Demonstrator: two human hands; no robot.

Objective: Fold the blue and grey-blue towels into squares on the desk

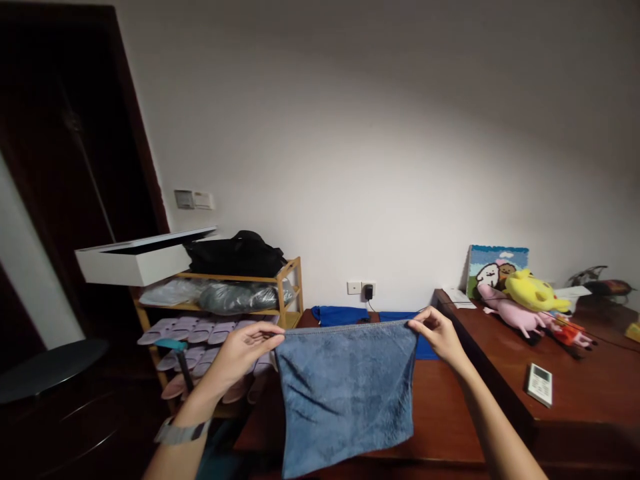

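A blue-grey cloth (pixel 350 393) hangs spread out in the air over a reddish-brown wooden table (pixel 443 413). Its top left corner is pinched between the thumb and fingers of my left hand (pixel 255 343). My right hand (pixel 434 331) grips the top right corner in the same way, so the top edge is stretched nearly straight. Behind the cloth, pieces of bright blue fabric (pixel 340 315) lie at the back of the table, partly hidden by it.
To the left, a wooden rack (pixel 299 293) holds slippers, a black bag (pixel 237 255) and a white box (pixel 135 265). A round stool (pixel 50 370) is at far left. Plush toys (pixel 535 293) and a white remote (pixel 540 385) lie on the raised surface at right.
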